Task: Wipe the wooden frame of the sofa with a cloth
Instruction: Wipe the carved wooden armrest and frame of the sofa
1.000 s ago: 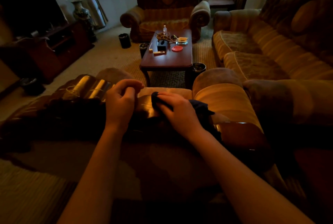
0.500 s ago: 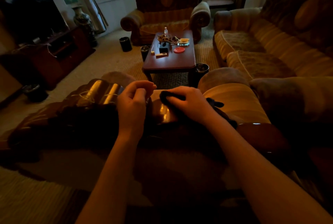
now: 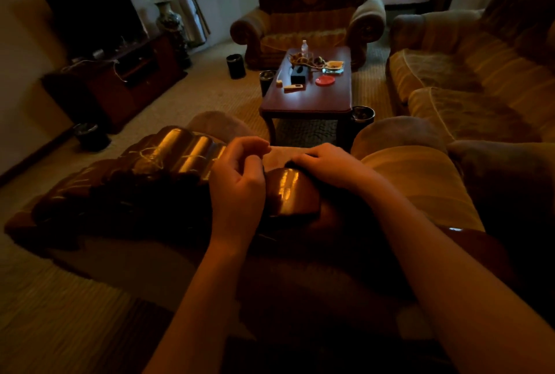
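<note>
The sofa's glossy carved wooden frame runs across the middle of the view, its ribbed crest to the left. My right hand lies over the top edge of the frame's centre panel. Its bent fingers hold a dark cloth against the wood, and only a sliver of the cloth shows at my fingertips. My left hand sits just to the left on the frame, with its fingers curled toward the thumb and nothing seen in it.
Beyond the frame are this sofa's striped cushion and padded arms. A wooden coffee table with small items stands ahead, with bins beside it. There is an armchair at the back, a long sofa on the right and a TV cabinet on the left.
My right hand has slid the cloth forward and left up onto the panel's top edge. The cloth's trailing end no longer shows. My left hand has stayed curled beside it.
</note>
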Demonstrator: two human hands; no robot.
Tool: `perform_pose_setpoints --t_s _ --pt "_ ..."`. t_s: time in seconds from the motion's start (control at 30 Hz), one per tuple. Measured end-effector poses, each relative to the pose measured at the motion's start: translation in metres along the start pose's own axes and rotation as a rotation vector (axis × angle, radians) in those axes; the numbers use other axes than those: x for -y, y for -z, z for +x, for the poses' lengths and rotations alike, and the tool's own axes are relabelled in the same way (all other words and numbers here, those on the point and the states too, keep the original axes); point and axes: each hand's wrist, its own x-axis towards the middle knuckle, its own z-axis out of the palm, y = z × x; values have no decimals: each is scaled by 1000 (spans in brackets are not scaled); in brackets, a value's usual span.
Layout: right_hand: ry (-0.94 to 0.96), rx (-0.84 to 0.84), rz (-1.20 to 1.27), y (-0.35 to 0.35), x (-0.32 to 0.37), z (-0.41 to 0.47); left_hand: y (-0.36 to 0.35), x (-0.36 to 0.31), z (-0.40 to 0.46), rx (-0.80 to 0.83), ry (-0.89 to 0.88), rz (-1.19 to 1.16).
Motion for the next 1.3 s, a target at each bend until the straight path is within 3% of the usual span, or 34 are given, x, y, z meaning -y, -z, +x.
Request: perform_pose_setpoints --t_s 0.13,0.33,0.47,0.67,0.8,1.1,1.2,1.3 --pt "119 58 160 2 -12 2 -13 -3 -3 -117 -26 145" --pt "284 229 257 11 -32 -1 -55 -8 -18 -285 -21 549" --pt "434 295 335 27 -51 -11 -88 -15 -36 -420 63 762" --pt "644 477 420 31 -75 -11 -126 -15 -46 -661 231 892" --pt "703 525 456 18 -62 16 -131 -11 -39 -640 297 1074" --pt "334 877 728 -12 -43 61 -143 -9 -35 -586 358 1341" --pt "377 893 814 5 -76 42 -147 -9 -33 -599 346 1373" --pt "564 854 831 16 -98 25 -152 -7 -28 -600 361 1422"
